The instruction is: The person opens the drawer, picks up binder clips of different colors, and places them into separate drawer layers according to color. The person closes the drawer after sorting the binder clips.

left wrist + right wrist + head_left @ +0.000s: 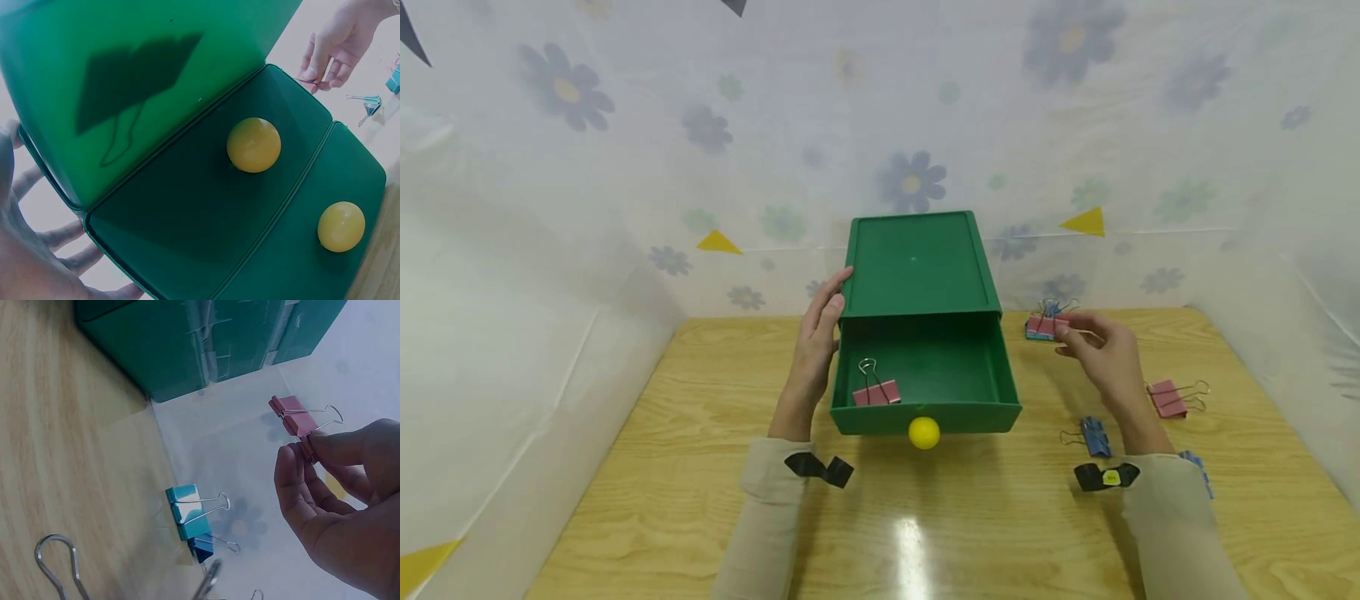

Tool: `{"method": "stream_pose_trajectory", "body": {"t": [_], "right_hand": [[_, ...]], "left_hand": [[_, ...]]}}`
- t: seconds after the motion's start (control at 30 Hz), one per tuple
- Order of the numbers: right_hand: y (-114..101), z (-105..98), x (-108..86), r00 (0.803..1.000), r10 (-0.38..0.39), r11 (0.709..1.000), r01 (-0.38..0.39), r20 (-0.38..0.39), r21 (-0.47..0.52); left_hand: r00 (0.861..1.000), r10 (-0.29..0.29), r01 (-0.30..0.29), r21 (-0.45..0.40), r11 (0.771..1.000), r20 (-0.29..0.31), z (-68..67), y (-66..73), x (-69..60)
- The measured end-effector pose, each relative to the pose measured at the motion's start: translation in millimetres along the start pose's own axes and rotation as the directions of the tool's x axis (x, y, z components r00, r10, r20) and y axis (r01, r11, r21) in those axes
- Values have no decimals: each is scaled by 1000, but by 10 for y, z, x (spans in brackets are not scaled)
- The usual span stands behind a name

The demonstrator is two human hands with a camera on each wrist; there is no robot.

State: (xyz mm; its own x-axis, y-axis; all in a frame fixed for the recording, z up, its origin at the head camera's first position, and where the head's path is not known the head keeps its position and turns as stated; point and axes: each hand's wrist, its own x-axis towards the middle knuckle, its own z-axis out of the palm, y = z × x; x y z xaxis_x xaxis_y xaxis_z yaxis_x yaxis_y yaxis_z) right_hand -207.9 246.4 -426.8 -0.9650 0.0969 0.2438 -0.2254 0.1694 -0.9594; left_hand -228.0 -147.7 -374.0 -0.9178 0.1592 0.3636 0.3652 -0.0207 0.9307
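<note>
My right hand pinches a pink binder clip between thumb and fingertips, off the table and to the right of the green drawer box. Below that clip, a teal binder clip and a blue one lie close together. Fingers extended, my left hand rests against the box's left side. The top drawer is pulled out, and another pink binder clip lies in its front left corner. Through the drawer's bottom, the left wrist view shows a clip's dark outline.
A blue binder clip and a pink binder clip lie near my right forearm, with another blue clip partly behind the sleeve. Yellow knobs stick out from the lower drawers. A flowered sheet hangs behind the wooden table.
</note>
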Motion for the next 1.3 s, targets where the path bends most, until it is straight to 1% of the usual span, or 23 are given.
{"method": "stream_pose_trajectory", "body": {"t": [0.13,0.3,0.43,0.57,0.87,1.03,1.17,1.3], "right_hand": [[-99,10,-17,999,-32,998,32,-4,50],[-220,20,-39,997,-68,996,69,-27,54],[-308,-3,-77,995,-90,990,95,-50,101],[-385,-28,-124,991,-121,980,129,-62,149],[-559,14,-179,986,-159,971,165,-46,173],[-646,26,-227,983,-182,968,185,-33,172],[-710,51,-252,982,-185,961,187,-29,205],[-766,80,-271,979,-205,953,203,-14,224]], "left_hand": [[1000,-1,1,5,1000,-3,-11,10,-1],[1000,-2,2,25,1000,-8,-15,27,0],[1000,-21,21,25,999,0,20,60,-3],[999,-45,45,14,999,18,35,57,11],[996,-89,90,-23,996,30,-3,84,31],[994,-110,111,-32,993,17,-17,81,42],[994,-110,110,-45,993,7,-24,78,42],[995,-103,103,-45,994,0,-32,74,44]]}}
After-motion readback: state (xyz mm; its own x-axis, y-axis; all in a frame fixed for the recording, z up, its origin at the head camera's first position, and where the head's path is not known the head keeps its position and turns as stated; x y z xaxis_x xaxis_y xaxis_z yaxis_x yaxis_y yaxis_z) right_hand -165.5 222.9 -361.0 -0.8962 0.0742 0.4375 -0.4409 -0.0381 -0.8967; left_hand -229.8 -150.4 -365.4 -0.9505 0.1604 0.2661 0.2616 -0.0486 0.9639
